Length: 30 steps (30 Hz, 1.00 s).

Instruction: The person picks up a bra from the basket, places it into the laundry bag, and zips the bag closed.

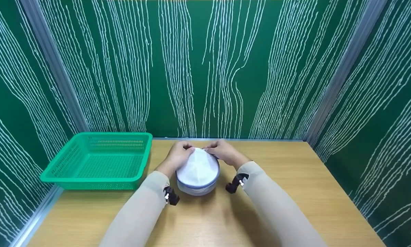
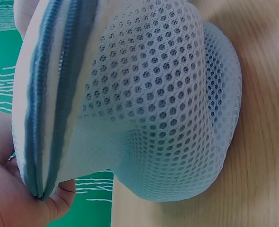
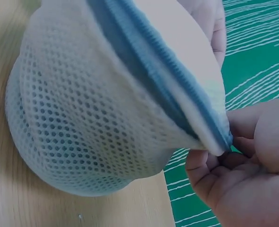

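Gripping the far edge of a white mesh bag [image 1: 197, 173], both hands work over the table [image 1: 294, 171], toward its back edge. The left hand [image 1: 180, 155] has thumb and fingers drawn together on the rim at the far left; the right hand [image 1: 224, 153] pinches the rim at the far right, so that neither is spread. The bag rests on the tabletop, its mesh body [image 2: 153, 85] below and its plain white lid [image 1: 196, 163] uppermost, with a blue-edged zip [image 2: 68, 66] running between the two. Judged by these views, the lid already lies over the body along the near side, and the work appears to centre on the zip's far stretch. Whether the zip is fully done up there cannot be told, since the fingers hide part of it; any fastening left probably lies there. The bag stands outside the green basket [image 1: 88, 179], apart to its right.
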Tool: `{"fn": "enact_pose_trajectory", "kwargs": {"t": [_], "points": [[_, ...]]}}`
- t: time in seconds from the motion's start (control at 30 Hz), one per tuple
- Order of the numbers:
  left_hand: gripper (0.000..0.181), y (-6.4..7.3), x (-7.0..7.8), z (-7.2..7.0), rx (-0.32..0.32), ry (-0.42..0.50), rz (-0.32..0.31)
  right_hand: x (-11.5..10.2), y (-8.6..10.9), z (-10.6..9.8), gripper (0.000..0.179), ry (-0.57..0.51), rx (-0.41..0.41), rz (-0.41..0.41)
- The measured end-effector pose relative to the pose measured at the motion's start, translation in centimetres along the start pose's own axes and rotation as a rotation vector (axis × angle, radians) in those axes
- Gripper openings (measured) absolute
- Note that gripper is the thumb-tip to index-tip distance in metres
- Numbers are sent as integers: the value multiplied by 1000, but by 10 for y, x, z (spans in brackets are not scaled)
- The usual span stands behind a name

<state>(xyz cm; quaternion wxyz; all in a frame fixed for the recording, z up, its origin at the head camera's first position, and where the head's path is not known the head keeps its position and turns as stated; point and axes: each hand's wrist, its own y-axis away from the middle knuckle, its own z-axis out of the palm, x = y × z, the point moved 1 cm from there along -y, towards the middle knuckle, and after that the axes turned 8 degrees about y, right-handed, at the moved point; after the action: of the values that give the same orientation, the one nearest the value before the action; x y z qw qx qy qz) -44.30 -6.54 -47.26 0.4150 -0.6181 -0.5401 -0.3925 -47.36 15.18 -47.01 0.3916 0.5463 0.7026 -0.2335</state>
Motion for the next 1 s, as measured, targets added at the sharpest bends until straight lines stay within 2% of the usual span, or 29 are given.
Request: {"fn": "enact_pose_trajectory", "kwargs": {"t": [0.3, 0.5, 0.7, 0.9, 1.0], "points": [[20, 3, -1, -1, 76, 22, -23, -2, 1, 1, 17, 67, 106, -63], [21, 2, -1, -1, 83, 15, -26, 0, 4, 0, 16, 108, 137, -85], [20, -4, -9, -2, 115, 12, -71, 3, 7, 0, 16, 127, 142, -103], [19, -1, -13, -6, 147, -4, -24, 7, 8, -2, 17, 151, 146, -97], [19, 3, -12, -8, 166, 4, -38, 9, 9, -5, 17, 139, 140, -80]]}}
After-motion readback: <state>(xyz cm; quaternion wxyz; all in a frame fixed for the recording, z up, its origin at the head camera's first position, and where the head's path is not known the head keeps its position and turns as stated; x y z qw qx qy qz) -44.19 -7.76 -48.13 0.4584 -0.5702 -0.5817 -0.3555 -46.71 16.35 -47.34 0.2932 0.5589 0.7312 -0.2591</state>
